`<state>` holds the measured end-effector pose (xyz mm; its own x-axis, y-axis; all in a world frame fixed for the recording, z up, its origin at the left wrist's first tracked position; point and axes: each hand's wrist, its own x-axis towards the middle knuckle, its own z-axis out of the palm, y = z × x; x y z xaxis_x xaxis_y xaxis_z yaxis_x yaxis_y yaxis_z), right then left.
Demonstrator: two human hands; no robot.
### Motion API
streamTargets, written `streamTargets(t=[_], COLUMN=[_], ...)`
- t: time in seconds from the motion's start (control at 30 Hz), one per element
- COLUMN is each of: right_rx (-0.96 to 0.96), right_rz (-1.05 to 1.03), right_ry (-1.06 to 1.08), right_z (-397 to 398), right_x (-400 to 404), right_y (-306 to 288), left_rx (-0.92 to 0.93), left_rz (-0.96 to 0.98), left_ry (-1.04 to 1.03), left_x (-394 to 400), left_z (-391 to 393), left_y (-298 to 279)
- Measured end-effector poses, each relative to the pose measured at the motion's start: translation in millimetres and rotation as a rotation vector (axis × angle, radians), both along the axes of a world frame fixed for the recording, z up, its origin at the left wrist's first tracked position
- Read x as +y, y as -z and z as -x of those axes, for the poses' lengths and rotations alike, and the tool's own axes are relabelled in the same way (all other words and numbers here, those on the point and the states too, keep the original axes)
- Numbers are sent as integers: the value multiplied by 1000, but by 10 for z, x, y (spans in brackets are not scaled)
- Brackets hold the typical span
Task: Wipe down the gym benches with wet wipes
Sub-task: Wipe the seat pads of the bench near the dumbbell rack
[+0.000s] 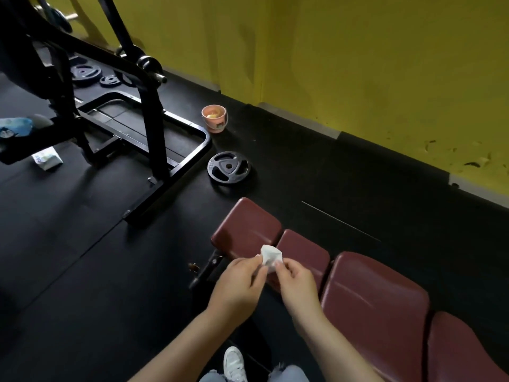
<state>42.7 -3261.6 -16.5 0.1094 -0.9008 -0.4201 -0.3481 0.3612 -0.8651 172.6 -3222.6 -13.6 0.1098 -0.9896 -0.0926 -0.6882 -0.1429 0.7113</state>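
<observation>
A dark red padded gym bench [374, 301] runs from the lower right toward the centre in several cushion sections. Above its near edge I hold a crumpled white wet wipe [270, 255] between both hands. My left hand [239, 285] pinches the wipe's left side with fingertips. My right hand [296, 282] pinches its right side. The wipe hangs in the air, not touching the cushions. A pack of wipes [46, 159] lies on the black floor at the far left.
A black weight machine frame [148, 128] stands at the upper left. A weight plate [228, 168] lies flat on the floor beyond the bench end. A small pink bucket [214, 118] stands near the yellow wall [358, 64]. My white shoe [233, 363] shows at the bottom.
</observation>
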Motion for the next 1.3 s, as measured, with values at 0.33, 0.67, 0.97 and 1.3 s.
streamTargets(t=[0.33,0.67,0.97,1.3], right_rx=[-320,-514,-80,312], right_rz=[-270,-558,-250,351], right_ry=[184,365,82,-184], right_z=[-254,-159,-479,-1645], right_x=[-808,-1922,-2750,-3236], right_y=[370,1345,2343,3068], left_rx=[-146,-68,13,261], left_rz=[-119,-314,-489,-465], left_ry=[250,-39,-278,-627], left_x=[-545,-1210,-1569,-1599], left_z=[-409,-864,-1192,-1520], left_y=[372,1246,2082,2597])
